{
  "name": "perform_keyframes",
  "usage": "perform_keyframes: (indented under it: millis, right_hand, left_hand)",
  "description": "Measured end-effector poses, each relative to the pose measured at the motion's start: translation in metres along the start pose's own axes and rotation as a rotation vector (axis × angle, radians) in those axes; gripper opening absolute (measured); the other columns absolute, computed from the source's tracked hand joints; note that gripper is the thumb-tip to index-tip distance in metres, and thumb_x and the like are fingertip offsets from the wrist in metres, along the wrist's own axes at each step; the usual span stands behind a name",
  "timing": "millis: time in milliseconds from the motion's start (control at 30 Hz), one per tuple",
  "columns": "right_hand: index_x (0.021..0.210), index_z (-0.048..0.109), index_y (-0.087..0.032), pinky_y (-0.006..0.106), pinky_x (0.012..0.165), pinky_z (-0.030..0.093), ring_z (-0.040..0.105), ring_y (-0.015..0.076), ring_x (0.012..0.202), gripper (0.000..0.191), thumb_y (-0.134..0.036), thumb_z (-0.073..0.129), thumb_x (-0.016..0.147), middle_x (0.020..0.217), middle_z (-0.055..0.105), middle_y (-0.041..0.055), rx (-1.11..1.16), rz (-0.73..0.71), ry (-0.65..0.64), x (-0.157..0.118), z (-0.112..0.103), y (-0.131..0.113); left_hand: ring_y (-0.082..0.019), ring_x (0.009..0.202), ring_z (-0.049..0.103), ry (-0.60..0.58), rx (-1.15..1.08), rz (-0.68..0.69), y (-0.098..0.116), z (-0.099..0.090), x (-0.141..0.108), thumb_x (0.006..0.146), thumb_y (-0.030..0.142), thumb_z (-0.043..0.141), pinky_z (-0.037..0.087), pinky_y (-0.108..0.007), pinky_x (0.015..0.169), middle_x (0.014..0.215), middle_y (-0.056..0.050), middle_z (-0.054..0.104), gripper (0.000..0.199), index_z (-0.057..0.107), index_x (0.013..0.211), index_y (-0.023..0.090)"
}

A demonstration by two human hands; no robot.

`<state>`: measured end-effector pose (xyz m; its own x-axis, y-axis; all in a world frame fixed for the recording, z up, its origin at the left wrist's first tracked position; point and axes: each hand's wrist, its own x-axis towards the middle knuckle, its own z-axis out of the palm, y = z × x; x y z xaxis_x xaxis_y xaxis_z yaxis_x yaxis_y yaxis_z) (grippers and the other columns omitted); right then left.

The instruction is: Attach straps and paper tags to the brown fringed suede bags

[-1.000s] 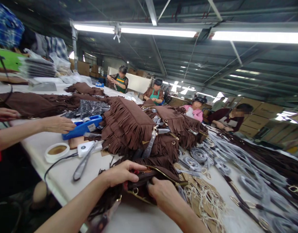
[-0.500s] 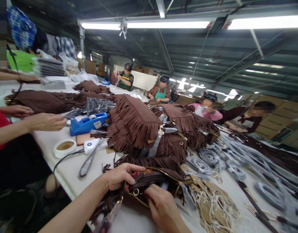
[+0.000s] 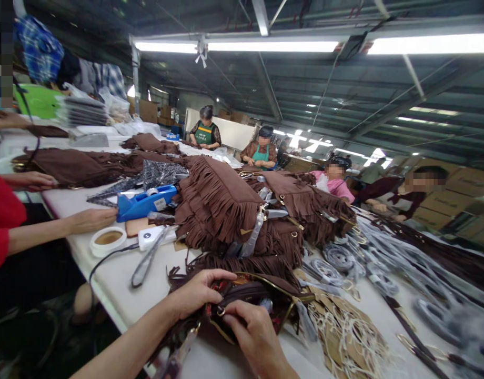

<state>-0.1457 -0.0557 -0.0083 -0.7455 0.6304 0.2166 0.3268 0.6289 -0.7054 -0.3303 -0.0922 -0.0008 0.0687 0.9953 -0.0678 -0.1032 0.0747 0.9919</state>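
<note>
A brown fringed handbag (image 3: 281, 285) lies at the table's near side with its gold-zipped mouth spread apart, a red patterned lining showing inside. My left hand (image 3: 197, 296) grips the left end of its opening, thumb inside and index finger along the far rim. At the near rim, the fingertips of my right hand (image 3: 254, 332) are pinched together beside a small gold ring (image 3: 221, 311). Whether they hold the ring or the rim is not clear. A plastic-wrapped strap (image 3: 182, 347) hangs from the bag's left end.
Fringed bags (image 3: 222, 184) are piled behind my hands. Brown tags with white strings (image 3: 344, 331) and wrapped straps (image 3: 340, 255) lie to the right. Leftward are a blue tape dispenser (image 3: 147, 202), a tape roll (image 3: 108, 241) and a co-worker's hand (image 3: 94, 219). Other people work beyond.
My right hand has moved from inside the bag's mouth up and left to the ring. The left hand keeps its grip. The red-sleeved co-worker's hand has lowered toward the tape dispenser.
</note>
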Motion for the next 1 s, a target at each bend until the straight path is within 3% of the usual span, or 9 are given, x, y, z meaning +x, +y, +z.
perform_keyframes:
  millis: [100, 167, 233, 367, 600, 767, 1000]
  right_hand:
    - [0.079, 0.066, -0.021, 0.023, 0.065, 0.039, 0.066, 0.0170, 0.069, 0.011, -0.015, 0.060, 0.084, 0.074, 0.073, -0.0010, -0.042, 0.046, -0.004, -0.002, 0.002, 0.001]
    - [0.078, 0.064, -0.021, 0.023, 0.064, 0.038, 0.065, 0.0167, 0.069, 0.010, -0.016, 0.059, 0.085, 0.074, 0.071, -0.0009, -0.067, 0.040, -0.005, -0.003, 0.004, 0.002]
    - [0.078, 0.063, -0.021, 0.023, 0.064, 0.038, 0.065, 0.0163, 0.068, 0.010, -0.018, 0.059, 0.086, 0.073, 0.071, -0.0008, -0.079, 0.022, -0.006, -0.003, 0.006, 0.003]
    - [0.078, 0.063, -0.021, 0.022, 0.063, 0.037, 0.064, 0.0153, 0.067, 0.010, -0.018, 0.058, 0.086, 0.072, 0.070, -0.0013, -0.072, -0.014, 0.001, -0.003, 0.011, 0.004]
    - [0.080, 0.063, -0.021, 0.021, 0.064, 0.038, 0.066, 0.0156, 0.068, 0.009, -0.019, 0.057, 0.087, 0.075, 0.071, -0.0009, -0.080, -0.023, 0.018, -0.003, 0.013, 0.005]
    - [0.080, 0.064, -0.021, 0.022, 0.066, 0.040, 0.064, 0.0150, 0.068, 0.011, -0.019, 0.056, 0.087, 0.074, 0.071, -0.0012, -0.045, -0.024, 0.016, -0.003, 0.012, 0.001]
    - [0.077, 0.062, -0.021, 0.023, 0.065, 0.041, 0.059, 0.0144, 0.067, 0.011, -0.022, 0.057, 0.086, 0.072, 0.065, -0.0020, 0.142, 0.001, 0.062, 0.000, 0.003, -0.002]
  left_hand:
    - [-0.023, 0.107, 0.055, 0.169, 0.481, 0.293, 0.009, 0.003, -0.014, 0.060, 0.005, 0.053, 0.040, -0.038, 0.100, 0.110, -0.005, 0.063, 0.047, 0.069, 0.102, 0.020]
    - [-0.022, 0.104, 0.053, 0.325, 0.688, 0.382, 0.013, 0.005, -0.027, 0.069, 0.006, 0.053, 0.041, -0.037, 0.097, 0.107, -0.006, 0.057, 0.037, 0.067, 0.099, 0.021]
    - [-0.020, 0.095, 0.053, 0.386, 0.821, 0.411, 0.014, 0.006, -0.041, 0.079, 0.008, 0.050, 0.044, -0.033, 0.086, 0.100, -0.005, 0.055, 0.028, 0.064, 0.099, 0.021]
    - [-0.018, 0.082, 0.054, 0.241, 1.016, 0.452, 0.009, 0.007, -0.058, 0.090, 0.007, 0.038, 0.042, -0.027, 0.072, 0.087, -0.004, 0.055, 0.029, 0.063, 0.082, 0.020]
    - [-0.016, 0.085, 0.057, 0.141, 0.974, 0.317, 0.017, 0.003, -0.059, 0.081, 0.001, 0.044, 0.045, -0.025, 0.077, 0.092, -0.003, 0.058, 0.027, 0.064, 0.086, 0.018]
    - [-0.020, 0.088, 0.055, 0.131, 1.176, 0.241, 0.021, 0.013, -0.058, 0.083, 0.009, 0.048, 0.044, -0.029, 0.076, 0.095, -0.005, 0.058, 0.013, 0.057, 0.082, 0.019]
    - [-0.021, 0.081, 0.053, 0.123, 1.355, 0.267, 0.024, 0.020, -0.049, 0.089, 0.008, 0.042, 0.039, -0.031, 0.069, 0.088, -0.005, 0.060, 0.021, 0.054, 0.077, 0.020]
